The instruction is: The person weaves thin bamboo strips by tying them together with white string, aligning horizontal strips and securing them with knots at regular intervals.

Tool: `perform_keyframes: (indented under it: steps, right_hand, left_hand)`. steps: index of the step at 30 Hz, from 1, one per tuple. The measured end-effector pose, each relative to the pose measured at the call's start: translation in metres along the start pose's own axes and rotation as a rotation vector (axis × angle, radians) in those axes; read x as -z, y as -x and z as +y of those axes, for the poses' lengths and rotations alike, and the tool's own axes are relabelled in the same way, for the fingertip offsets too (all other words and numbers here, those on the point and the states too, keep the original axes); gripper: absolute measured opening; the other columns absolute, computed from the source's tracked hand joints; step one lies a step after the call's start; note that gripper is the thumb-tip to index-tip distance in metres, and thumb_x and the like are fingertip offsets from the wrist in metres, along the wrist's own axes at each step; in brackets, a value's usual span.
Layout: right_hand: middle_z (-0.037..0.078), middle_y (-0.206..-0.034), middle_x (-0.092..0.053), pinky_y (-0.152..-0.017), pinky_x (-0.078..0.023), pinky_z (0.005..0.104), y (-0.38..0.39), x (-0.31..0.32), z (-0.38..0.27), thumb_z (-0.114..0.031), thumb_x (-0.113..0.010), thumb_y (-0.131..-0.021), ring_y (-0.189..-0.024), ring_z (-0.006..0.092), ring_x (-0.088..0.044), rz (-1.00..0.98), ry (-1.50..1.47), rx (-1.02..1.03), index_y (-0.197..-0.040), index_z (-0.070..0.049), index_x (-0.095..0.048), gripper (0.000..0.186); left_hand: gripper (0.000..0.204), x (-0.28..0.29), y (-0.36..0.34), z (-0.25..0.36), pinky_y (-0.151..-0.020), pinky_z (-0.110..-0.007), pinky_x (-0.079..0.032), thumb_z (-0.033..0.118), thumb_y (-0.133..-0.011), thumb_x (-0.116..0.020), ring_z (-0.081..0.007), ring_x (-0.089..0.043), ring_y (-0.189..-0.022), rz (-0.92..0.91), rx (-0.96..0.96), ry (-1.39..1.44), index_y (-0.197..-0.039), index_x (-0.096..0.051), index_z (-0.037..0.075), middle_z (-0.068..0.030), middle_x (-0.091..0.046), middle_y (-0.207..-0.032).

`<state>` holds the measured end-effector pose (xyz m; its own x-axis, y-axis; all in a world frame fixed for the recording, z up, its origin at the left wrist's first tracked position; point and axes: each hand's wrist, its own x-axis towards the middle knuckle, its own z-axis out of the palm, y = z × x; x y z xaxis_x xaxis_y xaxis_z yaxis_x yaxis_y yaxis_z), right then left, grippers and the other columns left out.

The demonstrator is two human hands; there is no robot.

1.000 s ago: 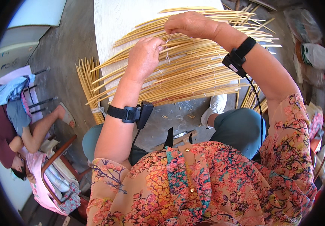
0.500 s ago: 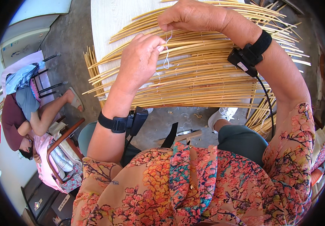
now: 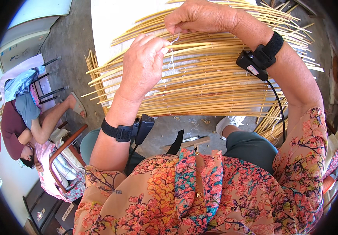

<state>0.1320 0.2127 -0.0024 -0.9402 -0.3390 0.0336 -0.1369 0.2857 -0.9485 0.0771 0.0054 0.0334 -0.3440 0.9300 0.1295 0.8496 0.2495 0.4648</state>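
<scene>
Sticks of pale yellow bamboo lie side by side in one big mat on one white table, right in front of the person. Thin white threads run across the near rows, so I think that part is tied already, while the far sticks fan out loose and look left to do. The sticks are too many to count. One person sits to the side on a chair. Two hands work on the mat. The left hand rests on the sticks with its fingers curled, pinching one thin white thread. The right hand is pinched shut on the top of the same thread. Two black wrist bands show, one on each arm.
</scene>
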Motion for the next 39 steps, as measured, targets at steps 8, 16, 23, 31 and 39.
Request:
perform_keyframes:
  steps: [8,16,23,31,39]
  right_hand:
    - [0.003,-0.069,-0.059,-0.066,-0.042,0.0280,-0.0020,0.0066,0.0031,-0.003,-0.052,-0.079,-0.066,0.0131,-0.051,0.013,0.127,0.070,-0.078,-0.010,-0.061,0.012]
    - [0.002,-0.065,-0.057,-0.062,-0.042,0.0268,0.0000,0.0075,0.0011,-0.002,-0.052,-0.080,-0.063,0.0118,-0.051,0.067,0.050,0.029,-0.076,-0.009,-0.060,0.012]
    - [-0.002,-0.066,-0.056,-0.062,-0.041,0.0252,-0.0010,0.0068,0.0027,-0.001,-0.051,-0.081,-0.062,0.0102,-0.048,0.043,-0.102,-0.004,-0.077,-0.010,-0.061,0.014]
    - [-0.002,-0.069,-0.058,-0.064,-0.041,0.0248,-0.0001,0.0039,0.0033,-0.001,-0.052,-0.082,-0.065,0.0099,-0.049,0.076,-0.082,-0.012,-0.079,-0.010,-0.062,0.014]
    - [0.001,-0.070,-0.060,-0.065,-0.042,0.0266,-0.0015,0.0067,0.0020,0.000,-0.052,-0.079,-0.066,0.0122,-0.052,0.054,0.025,0.008,-0.079,-0.010,-0.062,0.014]
  left_hand:
    - [0.013,-0.0007,-0.0041,-0.0021,-0.066,-0.036,-0.044,0.000,-0.074,-0.057,-0.0273,-0.053,-0.074,0.043,-0.002,0.039,-0.084,-0.063,0.003,-0.0098,-0.057,-0.073]
    - [0.015,0.0043,-0.0064,0.0007,-0.064,-0.029,-0.043,-0.003,-0.076,-0.056,-0.0201,-0.054,-0.067,0.001,0.058,0.069,-0.089,-0.064,-0.001,-0.0084,-0.056,-0.072]
    - [0.012,0.0024,-0.0060,0.0007,-0.064,-0.033,-0.044,0.000,-0.074,-0.060,-0.0248,-0.052,-0.070,0.024,0.100,0.104,-0.084,-0.065,0.002,-0.0088,-0.057,-0.070]
    - [0.013,-0.0017,-0.0052,0.0012,-0.065,-0.034,-0.045,-0.001,-0.073,-0.059,-0.0268,-0.053,-0.071,0.053,0.050,0.093,-0.083,-0.064,0.003,-0.0100,-0.058,-0.072]
    - [0.010,-0.0011,-0.0058,0.0043,-0.066,-0.035,-0.044,-0.002,-0.072,-0.058,-0.0273,-0.053,-0.071,0.071,0.031,0.036,-0.081,-0.062,0.001,-0.0110,-0.057,-0.072]
